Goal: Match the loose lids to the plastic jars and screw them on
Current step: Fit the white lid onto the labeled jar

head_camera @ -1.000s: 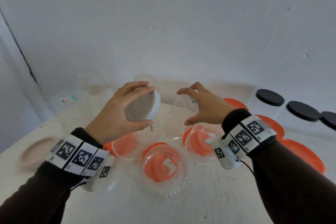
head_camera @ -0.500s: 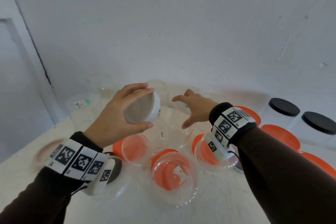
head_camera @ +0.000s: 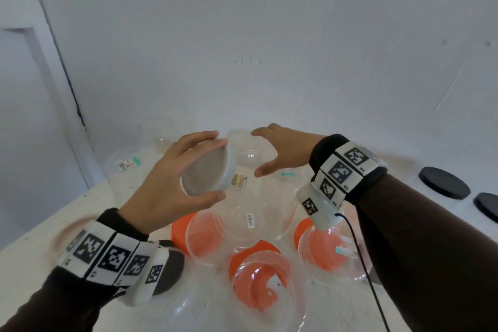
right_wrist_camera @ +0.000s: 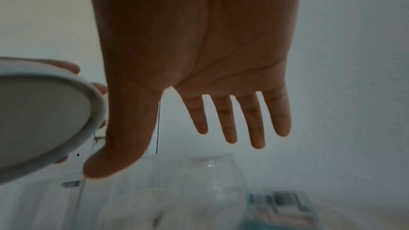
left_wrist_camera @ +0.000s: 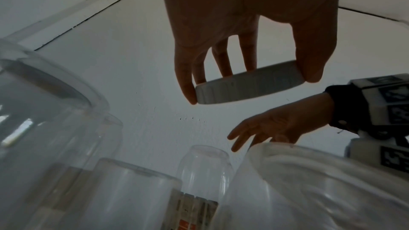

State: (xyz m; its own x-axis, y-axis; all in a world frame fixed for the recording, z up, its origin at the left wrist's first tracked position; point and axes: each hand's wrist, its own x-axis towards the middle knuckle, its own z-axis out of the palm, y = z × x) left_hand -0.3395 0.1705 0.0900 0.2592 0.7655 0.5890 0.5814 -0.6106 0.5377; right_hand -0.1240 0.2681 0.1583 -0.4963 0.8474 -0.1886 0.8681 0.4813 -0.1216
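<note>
My left hand (head_camera: 172, 186) holds a white lid (head_camera: 208, 171) by its rim between thumb and fingers, tilted on edge above the jars; the left wrist view shows the same lid (left_wrist_camera: 250, 83) from its ribbed side. My right hand (head_camera: 280, 151) is open with fingers spread, hovering over a small clear jar (head_camera: 246, 152) at the back of the cluster without touching it. In the right wrist view the fingers (right_wrist_camera: 232, 121) hang straight above that jar (right_wrist_camera: 212, 172). Several clear jars stand upside down on orange lids (head_camera: 253, 286) in front.
Two black-lidded jars (head_camera: 443, 182) stand at the right. More clear jars (head_camera: 126, 170) sit at the back left by the wall. A black lid (head_camera: 172, 269) lies under my left wrist and a pale lid (head_camera: 58, 234) at the left table edge.
My right hand has moved back and left from over the front orange-lidded jar to over the small clear jar at the rear. The left hand keeps the white lid raised in about the same place.
</note>
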